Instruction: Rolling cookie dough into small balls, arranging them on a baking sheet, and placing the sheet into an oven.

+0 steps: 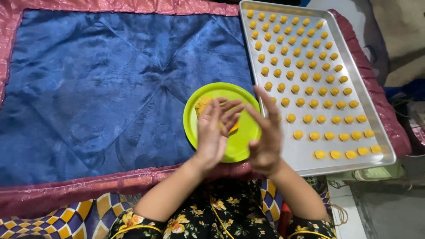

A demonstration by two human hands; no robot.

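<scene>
Hands over round lime-green plastic plate [239, 146]: left hand [212, 132] and right hand [265, 137] palms facing, fingers loosely open; can't tell what's between. Yellow dough lump [202, 105] on plate's far side. I judge risks: plate on soft blue quilted satin cloth [102, 88] may tip; right wrist near flat silver metal baking tray [301, 155] could smear small yellow dough balls [310, 90].

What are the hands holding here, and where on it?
Cannot be told: the left hand and right hand face each other, palms apart, above the green plate; nothing visible between them.
</scene>
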